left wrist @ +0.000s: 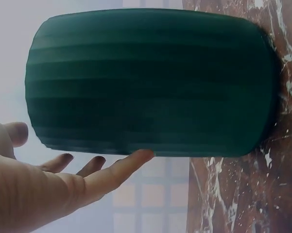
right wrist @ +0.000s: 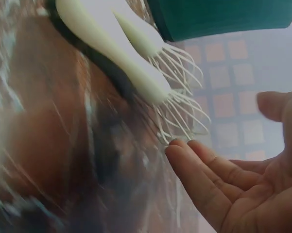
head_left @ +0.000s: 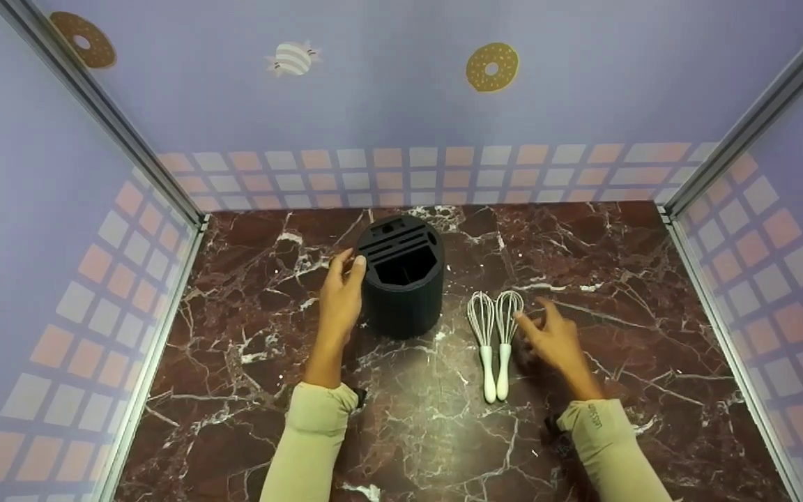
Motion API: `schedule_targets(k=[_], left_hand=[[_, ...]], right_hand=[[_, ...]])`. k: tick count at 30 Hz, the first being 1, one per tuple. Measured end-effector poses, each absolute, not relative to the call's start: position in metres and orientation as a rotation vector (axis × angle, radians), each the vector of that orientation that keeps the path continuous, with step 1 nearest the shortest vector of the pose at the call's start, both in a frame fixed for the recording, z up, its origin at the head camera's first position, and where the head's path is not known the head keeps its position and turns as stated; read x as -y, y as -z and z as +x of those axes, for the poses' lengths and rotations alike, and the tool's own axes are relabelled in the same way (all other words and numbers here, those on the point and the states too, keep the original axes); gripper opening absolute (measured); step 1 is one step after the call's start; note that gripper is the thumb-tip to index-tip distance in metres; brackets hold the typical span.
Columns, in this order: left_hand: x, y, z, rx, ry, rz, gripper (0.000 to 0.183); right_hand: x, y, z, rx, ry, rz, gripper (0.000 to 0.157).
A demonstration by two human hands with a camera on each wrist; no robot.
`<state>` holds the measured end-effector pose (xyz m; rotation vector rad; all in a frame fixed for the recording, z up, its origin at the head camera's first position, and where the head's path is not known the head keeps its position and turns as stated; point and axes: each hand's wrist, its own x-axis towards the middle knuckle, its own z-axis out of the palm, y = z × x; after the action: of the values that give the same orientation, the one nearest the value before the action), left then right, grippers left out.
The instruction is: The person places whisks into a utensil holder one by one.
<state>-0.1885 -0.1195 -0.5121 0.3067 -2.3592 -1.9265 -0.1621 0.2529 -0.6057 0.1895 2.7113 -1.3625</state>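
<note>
A dark green ribbed holder (head_left: 405, 307), round and upright, stands on the marble-patterned surface, its top divided into slots and a larger opening. My left hand (head_left: 341, 300) is at its left side, fingers extended; in the left wrist view a fingertip (left wrist: 145, 154) meets the edge of the holder (left wrist: 150, 82). Two whisks with white handles lie side by side to the right of the holder: the left whisk (head_left: 487, 362) and the right whisk (head_left: 505, 355). My right hand (head_left: 553, 339) is beside the right whisk's wires, fingers loosely extended and thumb apart, gripping nothing.
A purple back wall (head_left: 401, 104) with painted squares and sweets rises behind the surface. Side panels with metal edge strips (head_left: 157, 348) bound it left and right. Red-brown marble surface (head_left: 234, 418) extends around the holder and whisks.
</note>
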Motion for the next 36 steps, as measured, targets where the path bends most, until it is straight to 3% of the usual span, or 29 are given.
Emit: schedule_targets(k=[24, 31, 36], left_hand=[[0.112, 0.519, -0.191, 2.352, 1.912, 0.334, 0.053], [0.112, 0.52, -0.192, 2.342, 1.893, 0.354, 0.052], [0.111, 0.519, -0.192, 2.345, 1.897, 0.365, 0.054]], right_hand=[[-0.217, 0.64, -0.139, -2.546, 1.571, 0.426, 0.053], [-0.22, 0.637, -0.138, -2.648, 1.476, 0.418, 0.042], [-0.223, 0.626, -0.139, -2.645, 1.491, 0.465, 0.044]])
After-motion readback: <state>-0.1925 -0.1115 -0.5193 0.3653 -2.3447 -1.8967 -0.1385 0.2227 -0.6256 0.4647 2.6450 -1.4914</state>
